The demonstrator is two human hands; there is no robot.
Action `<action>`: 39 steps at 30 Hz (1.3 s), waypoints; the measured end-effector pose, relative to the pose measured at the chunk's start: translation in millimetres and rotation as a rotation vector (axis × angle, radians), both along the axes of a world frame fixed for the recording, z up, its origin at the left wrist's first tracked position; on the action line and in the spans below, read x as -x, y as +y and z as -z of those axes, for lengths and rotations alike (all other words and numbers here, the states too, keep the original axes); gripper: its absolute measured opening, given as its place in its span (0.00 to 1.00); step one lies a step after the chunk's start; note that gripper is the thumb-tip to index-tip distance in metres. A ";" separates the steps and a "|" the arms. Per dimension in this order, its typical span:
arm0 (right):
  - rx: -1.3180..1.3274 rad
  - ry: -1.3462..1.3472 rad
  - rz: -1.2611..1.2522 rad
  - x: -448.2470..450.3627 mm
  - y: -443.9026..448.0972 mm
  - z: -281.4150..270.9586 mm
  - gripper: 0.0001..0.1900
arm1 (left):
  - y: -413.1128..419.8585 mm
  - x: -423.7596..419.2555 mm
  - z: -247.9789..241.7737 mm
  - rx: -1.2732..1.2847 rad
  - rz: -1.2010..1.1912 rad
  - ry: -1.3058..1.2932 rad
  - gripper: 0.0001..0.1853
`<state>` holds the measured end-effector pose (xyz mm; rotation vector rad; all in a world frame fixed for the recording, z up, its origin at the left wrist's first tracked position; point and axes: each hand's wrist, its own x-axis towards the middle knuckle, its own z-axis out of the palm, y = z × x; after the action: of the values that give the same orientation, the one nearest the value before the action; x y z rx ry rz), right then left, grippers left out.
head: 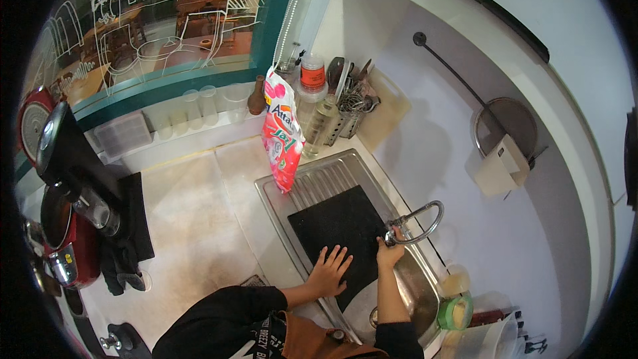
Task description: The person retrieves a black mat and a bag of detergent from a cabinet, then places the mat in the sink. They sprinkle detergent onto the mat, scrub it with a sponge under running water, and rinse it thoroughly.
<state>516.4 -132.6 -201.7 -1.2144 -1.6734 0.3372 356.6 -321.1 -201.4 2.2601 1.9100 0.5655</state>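
Note:
A flat black mat (339,234) lies over the ribbed drainboard of a stainless steel sink (423,294), its lower end reaching over the basin. My left hand (330,270) rests on the mat with spread fingers, palm down. At the mat's right edge, my right hand (390,252) grips the head of a chrome faucet (423,209) with a flexible hose spout. A pink and white detergent bag (282,134) hangs over the drainboard's far left corner. Part of a pale round shape shows in the basin below the mat.
Bottles, a jar and a perforated utensil holder (344,124) stand behind the drainboard. A green container (454,313) sits right of the basin. Black and red appliances (75,249) occupy the left counter. A cutting board (384,109) leans on the wall.

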 end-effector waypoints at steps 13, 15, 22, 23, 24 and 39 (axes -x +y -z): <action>0.218 0.256 0.193 -132.2 -93.5 -27.4 0.29 | -1.4 -0.2 16.0 -0.158 -0.013 -0.018 0.38; 0.184 0.700 0.133 -145.0 -100.0 0.5 0.23 | 3.7 -0.3 16.8 -0.177 -0.023 -0.093 0.33; 0.658 1.150 0.134 -155.9 -154.8 36.4 0.12 | 98.5 80.1 7.5 -0.175 -0.494 -0.199 0.37; 0.682 1.202 0.150 -156.4 -157.5 40.2 0.13 | 106.2 94.4 12.9 -0.116 -0.575 -0.064 0.39; 0.698 1.254 0.173 -158.5 -159.7 42.7 0.13 | 110.1 104.6 10.8 0.009 -0.535 -0.064 0.37; 0.892 1.977 -0.246 -196.0 -40.9 96.7 0.13 | 133.9 87.2 -127.6 -0.063 -0.039 -0.356 0.20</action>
<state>712.4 -173.5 -298.4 -0.5390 0.1930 1.7884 269.4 -187.3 -73.8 1.9933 1.7815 0.9715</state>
